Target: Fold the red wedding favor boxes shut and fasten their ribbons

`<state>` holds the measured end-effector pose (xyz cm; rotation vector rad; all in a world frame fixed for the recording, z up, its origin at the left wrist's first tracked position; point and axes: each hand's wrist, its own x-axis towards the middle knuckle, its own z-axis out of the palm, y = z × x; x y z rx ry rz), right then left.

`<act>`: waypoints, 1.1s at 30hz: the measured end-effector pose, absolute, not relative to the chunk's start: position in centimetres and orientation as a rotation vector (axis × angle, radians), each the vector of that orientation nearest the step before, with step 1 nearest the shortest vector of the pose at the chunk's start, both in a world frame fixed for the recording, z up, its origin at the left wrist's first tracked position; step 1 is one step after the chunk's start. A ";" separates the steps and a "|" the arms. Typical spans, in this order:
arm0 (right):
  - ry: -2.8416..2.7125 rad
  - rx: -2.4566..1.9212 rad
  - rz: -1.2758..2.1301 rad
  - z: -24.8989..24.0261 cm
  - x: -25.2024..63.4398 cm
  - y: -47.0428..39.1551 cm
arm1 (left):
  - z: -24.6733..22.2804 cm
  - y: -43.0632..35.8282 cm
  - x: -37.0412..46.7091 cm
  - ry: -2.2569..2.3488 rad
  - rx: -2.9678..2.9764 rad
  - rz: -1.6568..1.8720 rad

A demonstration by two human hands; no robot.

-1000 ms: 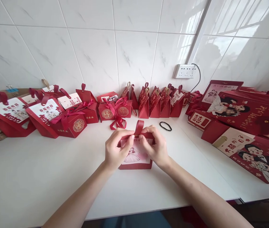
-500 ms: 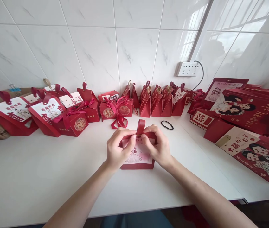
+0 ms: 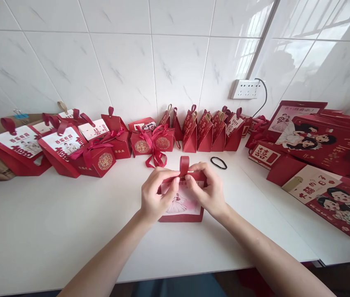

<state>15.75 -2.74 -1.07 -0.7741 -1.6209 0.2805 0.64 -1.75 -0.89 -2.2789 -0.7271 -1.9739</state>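
Between my hands a red gift box [image 3: 181, 218] stands on the white table, its front printed with a figure in a pink gown. A red ribbon loop [image 3: 184, 164] rises from the middle of its top edge. My left hand [image 3: 160, 190] pinches that edge just left of the loop, thumb in front and fingers behind. On the other side of the loop, my right hand [image 3: 208, 189] grips the same edge, thumb likewise in front. The fingertips behind the box top are hidden.
Red gift boxes with ribbons [image 3: 92, 161] line the back left. Several narrow triangular boxes [image 3: 205, 138] stand by the wall. A black hair tie [image 3: 218, 163] lies behind my right hand. Larger printed boxes [image 3: 323, 144] are piled at right, below a power strip [image 3: 245, 89].
Both hands keep their pinch on the top edge of the gift box, with hardly any movement. The whole view has shifted slightly.
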 end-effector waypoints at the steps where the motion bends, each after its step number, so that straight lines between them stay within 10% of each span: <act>1: -1.638 -0.764 0.251 -0.9 15.8 -2.8 | -0.9 -1.7 0.7 -0.717 -2.281 -1.980; 33: -1.680 -0.690 0.232 -0.4 16.0 -2.7 | -0.4 -1.9 0.7 -0.790 -2.377 -1.997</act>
